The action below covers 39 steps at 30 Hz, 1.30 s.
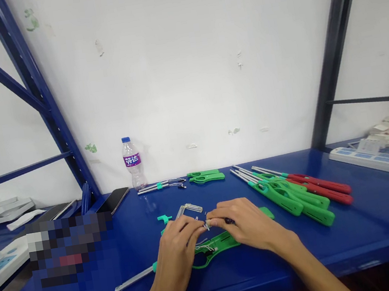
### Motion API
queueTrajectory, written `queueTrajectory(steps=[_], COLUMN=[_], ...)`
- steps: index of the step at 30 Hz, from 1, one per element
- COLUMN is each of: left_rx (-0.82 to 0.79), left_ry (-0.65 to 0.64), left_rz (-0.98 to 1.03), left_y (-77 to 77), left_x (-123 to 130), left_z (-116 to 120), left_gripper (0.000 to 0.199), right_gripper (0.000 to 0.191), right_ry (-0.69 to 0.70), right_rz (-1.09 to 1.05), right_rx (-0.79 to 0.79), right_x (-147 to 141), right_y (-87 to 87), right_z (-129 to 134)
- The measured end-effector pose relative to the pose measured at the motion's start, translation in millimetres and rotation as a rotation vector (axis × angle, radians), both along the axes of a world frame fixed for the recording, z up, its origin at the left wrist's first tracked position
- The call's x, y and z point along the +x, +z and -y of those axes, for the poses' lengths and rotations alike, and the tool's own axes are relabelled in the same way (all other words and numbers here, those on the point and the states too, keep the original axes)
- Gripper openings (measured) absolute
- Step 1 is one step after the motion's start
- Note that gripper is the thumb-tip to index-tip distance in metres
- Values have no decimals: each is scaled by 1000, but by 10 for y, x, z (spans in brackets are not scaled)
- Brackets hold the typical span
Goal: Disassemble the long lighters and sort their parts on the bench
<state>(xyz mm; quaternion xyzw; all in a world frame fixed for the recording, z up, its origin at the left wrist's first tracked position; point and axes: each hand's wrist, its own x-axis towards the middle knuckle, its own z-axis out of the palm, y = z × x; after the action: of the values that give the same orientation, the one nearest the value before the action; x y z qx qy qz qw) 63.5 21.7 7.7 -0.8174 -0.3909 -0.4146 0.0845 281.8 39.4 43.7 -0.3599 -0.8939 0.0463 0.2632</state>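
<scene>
My left hand (181, 246) and my right hand (245, 221) meet at the fingertips, both closed in a pinch on a small pale part (207, 225) too tiny to name. A small black piece (229, 220) shows at my right fingers. Under the hands lies an opened green stick-lighter casing (222, 242), partly hidden, with thin wires inside. Its metal barrel (134, 279) points left. Just beyond my left hand are clear plastic fuel tanks (193, 207) and a turquoise trigger (164, 219). Another green piece (266, 213) shows behind my right hand.
Several green lighters (280, 196) and red lighters (326, 187) lie at the right. Loose barrels (155, 187) and green casing halves (206, 177) rest along the wall, near a plastic bottle (133, 167). A phone (116, 200) lies left; a power strip (378, 163) sits far right.
</scene>
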Motion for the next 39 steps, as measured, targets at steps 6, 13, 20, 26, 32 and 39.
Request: queueTrajectory(steps=[6, 13, 20, 26, 32, 39], left_rx=[53, 71, 74, -24, -128, -179], left_ry=[-31, -14, 2, 79, 148, 153], left_rz=[-21, -69, -111, -102, -105, -138], left_y=[-7, 10, -1, -55, -52, -90], left_x=[21, 33, 23, 45, 51, 53], left_z=[-9, 2, -13, -3, 12, -18], left_gripper=[34, 34, 31, 23, 22, 30], right_gripper=[29, 31, 31, 27, 27, 21], right_ry=[-30, -35, -45, -60, -68, -78], right_rz=[29, 32, 26, 42, 56, 16], right_rx=[13, 6, -5, 1, -23, -14], right_x=[-7, -4, -22, -37, -30, -25], right_y=[5, 15, 17, 26, 4, 6], right_z=[-3, 13, 3, 9, 4, -7])
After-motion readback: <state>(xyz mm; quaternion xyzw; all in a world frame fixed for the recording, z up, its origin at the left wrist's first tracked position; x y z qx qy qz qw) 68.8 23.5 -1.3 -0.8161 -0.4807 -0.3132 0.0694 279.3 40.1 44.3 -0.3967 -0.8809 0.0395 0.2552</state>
